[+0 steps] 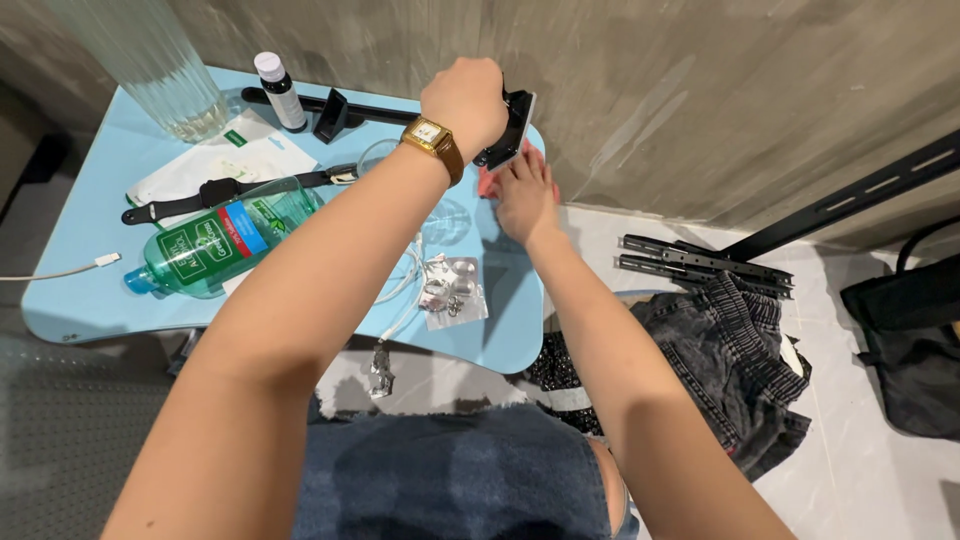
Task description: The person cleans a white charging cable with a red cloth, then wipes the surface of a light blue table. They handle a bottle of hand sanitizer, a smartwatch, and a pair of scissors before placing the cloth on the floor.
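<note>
Denim on my lap sits closest, below both forearms. Over the light blue table (60, 310), my left hand (465, 100) is clamped around a black phone-like device (513, 125), lifted off the tabletop. My right hand (525, 195) presses flat, fingers together, on a pink cloth (492, 183) at the far edge. I judge this a wiping step; next calls for bringing cloth to device. Nearby lies a green bottle (215, 245) with a blue-red label, a small dark bottle (280, 90) white-capped, and a clear blister packet (452, 290).
</note>
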